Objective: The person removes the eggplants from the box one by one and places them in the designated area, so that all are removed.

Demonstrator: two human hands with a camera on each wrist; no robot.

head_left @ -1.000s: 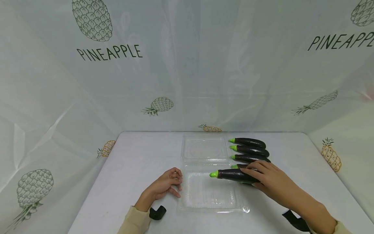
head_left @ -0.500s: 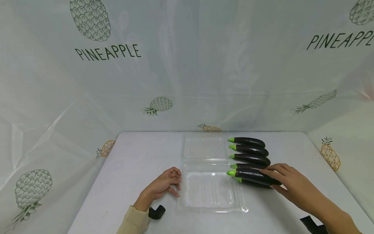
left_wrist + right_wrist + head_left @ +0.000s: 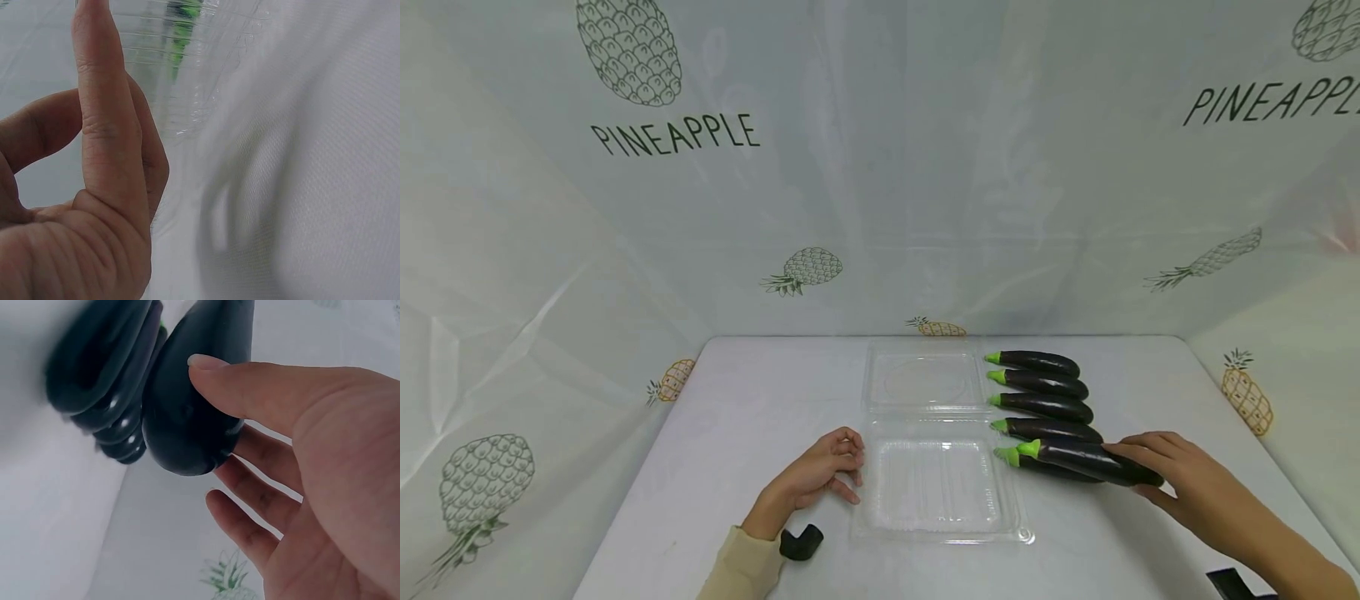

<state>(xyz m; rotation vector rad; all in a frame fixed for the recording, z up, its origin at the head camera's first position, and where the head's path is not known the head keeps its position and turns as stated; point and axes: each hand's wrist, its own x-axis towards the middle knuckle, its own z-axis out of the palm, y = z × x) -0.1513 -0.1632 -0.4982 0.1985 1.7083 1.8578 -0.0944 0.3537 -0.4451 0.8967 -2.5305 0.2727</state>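
Note:
My right hand (image 3: 1187, 483) grips the thick end of a dark eggplant (image 3: 1090, 462), thumb on one side and fingers on the other in the right wrist view (image 3: 194, 419). Its bright green stem points left, and it overlaps the nearest eggplant of a row in the head view. Several more eggplants (image 3: 1047, 407) lie side by side behind it, stems to the left. Beside them lies a clear plastic clamshell box (image 3: 940, 527), lid folded back and nothing inside. At the box's left edge my left hand (image 3: 823, 468) rests with loosely bent fingers, holding nothing.
A white table (image 3: 760, 392) bears everything. Behind and around it hangs a pale curtain (image 3: 880, 167) printed with pineapples. Black straps (image 3: 802, 542) show near the wrists.
The right hand has carried the eggplant rightward, from above the box to over the front of the row. My left hand has stayed in place.

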